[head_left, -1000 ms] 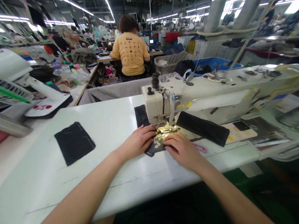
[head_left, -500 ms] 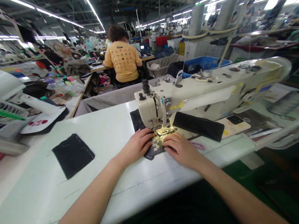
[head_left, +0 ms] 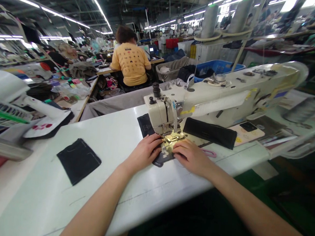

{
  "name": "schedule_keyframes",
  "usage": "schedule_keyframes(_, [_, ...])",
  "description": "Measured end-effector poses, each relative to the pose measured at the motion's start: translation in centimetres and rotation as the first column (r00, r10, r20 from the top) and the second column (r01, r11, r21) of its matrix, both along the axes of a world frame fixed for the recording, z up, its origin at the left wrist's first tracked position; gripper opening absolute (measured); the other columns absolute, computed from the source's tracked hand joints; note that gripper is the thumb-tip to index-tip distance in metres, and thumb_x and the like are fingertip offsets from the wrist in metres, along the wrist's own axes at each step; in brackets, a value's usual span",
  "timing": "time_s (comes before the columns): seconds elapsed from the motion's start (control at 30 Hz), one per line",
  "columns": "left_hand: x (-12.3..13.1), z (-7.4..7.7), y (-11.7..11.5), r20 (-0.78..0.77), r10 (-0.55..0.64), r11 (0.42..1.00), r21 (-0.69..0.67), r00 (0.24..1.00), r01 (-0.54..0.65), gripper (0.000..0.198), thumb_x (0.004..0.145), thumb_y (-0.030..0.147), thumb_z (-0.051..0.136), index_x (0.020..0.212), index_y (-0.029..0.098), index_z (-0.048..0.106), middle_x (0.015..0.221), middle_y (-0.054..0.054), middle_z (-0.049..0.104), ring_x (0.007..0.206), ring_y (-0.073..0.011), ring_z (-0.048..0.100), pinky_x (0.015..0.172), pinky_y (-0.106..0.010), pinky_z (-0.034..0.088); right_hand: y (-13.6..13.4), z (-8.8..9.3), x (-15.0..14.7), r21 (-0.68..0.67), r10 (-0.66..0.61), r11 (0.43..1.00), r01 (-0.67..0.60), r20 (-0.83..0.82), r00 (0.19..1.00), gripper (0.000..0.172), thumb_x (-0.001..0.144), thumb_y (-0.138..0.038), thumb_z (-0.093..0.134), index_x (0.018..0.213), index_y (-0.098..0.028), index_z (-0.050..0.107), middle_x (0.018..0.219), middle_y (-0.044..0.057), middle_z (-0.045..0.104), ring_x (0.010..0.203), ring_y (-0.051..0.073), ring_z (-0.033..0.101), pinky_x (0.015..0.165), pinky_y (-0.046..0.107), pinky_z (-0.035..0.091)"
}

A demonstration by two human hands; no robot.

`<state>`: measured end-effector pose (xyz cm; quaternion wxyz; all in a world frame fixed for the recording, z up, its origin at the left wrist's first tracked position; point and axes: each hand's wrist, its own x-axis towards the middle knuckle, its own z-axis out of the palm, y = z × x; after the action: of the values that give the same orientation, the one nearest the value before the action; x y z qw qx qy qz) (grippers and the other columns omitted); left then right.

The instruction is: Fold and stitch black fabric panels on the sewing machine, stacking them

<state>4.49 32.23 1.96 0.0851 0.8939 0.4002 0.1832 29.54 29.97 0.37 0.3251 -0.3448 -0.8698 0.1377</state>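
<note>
Lying flat by the sewing machine (head_left: 203,90), black cloth (head_left: 143,125) meets the left hand (head_left: 144,150). Its fingers bend, like those of the right hand (head_left: 191,156); I cannot tell whether they grip. Outward: a black square (head_left: 79,161), a long strip (head_left: 210,133), a blue plastic basket (head_left: 222,66) holding dark fabric (head_left: 208,72).
</note>
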Motion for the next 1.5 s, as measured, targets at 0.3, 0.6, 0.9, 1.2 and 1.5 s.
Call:
schedule_keyframes(0.3, [0.05,0.06,0.02,-0.018,0.027,1.000,-0.003,0.999,-0.027,0.032,0.101,0.029,0.048,0.129,0.019,0.061,0.138,-0.014,0.058,0.129,-0.0281,0.055,0.116,-0.055,0.039,-0.14,0.16,0.02,0.002,-0.011,1.000,0.011,0.016,1.000,0.011,0.094,-0.013,0.062,0.103,-0.017,0.066,0.108,0.009,0.066,0.104,0.024,0.058,0.093,0.044,0.051])
schedule_keyframes(0.6, [0.21,0.27,-0.08,-0.052,0.059,0.998,-0.008,0.997,-0.059,0.034,0.100,0.028,0.049,0.131,0.019,0.060,0.140,-0.014,0.058,0.131,-0.0283,0.054,0.115,-0.055,0.039,-0.22,0.19,-0.03,0.008,-0.020,1.000,0.019,0.028,0.999,0.012,0.094,-0.013,0.062,0.104,-0.018,0.067,0.109,0.008,0.066,0.104,0.024,0.058,0.094,0.044,0.051])
schedule_keyframes(0.9, [0.13,-0.16,-0.05,-0.086,0.068,0.998,0.008,0.994,-0.068,0.040,0.101,0.031,0.048,0.138,0.017,0.055,0.145,-0.015,0.054,0.137,-0.0293,0.049,0.117,-0.054,0.038,-0.14,-0.02,0.00,0.023,-0.013,1.000,0.012,0.027,1.000,0.011,0.095,-0.013,0.061,0.103,-0.018,0.066,0.110,0.008,0.066,0.104,0.024,0.058,0.093,0.044,0.050])
schedule_keyframes(1.2, [0.31,-0.01,-0.08,-0.113,0.107,0.994,-0.008,0.988,-0.109,0.043,0.100,0.031,0.049,0.140,0.016,0.054,0.145,-0.014,0.054,0.136,-0.0294,0.049,0.118,-0.057,0.034,-0.04,-0.18,0.00,0.029,-0.010,1.000,0.009,0.017,1.000,0.012,0.094,-0.013,0.060,0.103,-0.019,0.067,0.109,0.008,0.067,0.105,0.024,0.058,0.094,0.044,0.050])
schedule_keyframes(1.5, [0.49,0.12,-0.30,-0.151,0.156,0.988,0.005,0.976,-0.157,0.045,0.099,0.033,0.050,0.142,0.019,0.052,0.147,-0.012,0.054,0.135,-0.0293,0.050,0.117,-0.056,0.034,-0.12,-0.12,-0.14,0.068,-0.036,0.997,0.033,0.037,0.999,0.009,0.094,-0.015,0.062,0.100,-0.018,0.067,0.107,0.008,0.068,0.102,0.024,0.059,0.092,0.044,0.050])
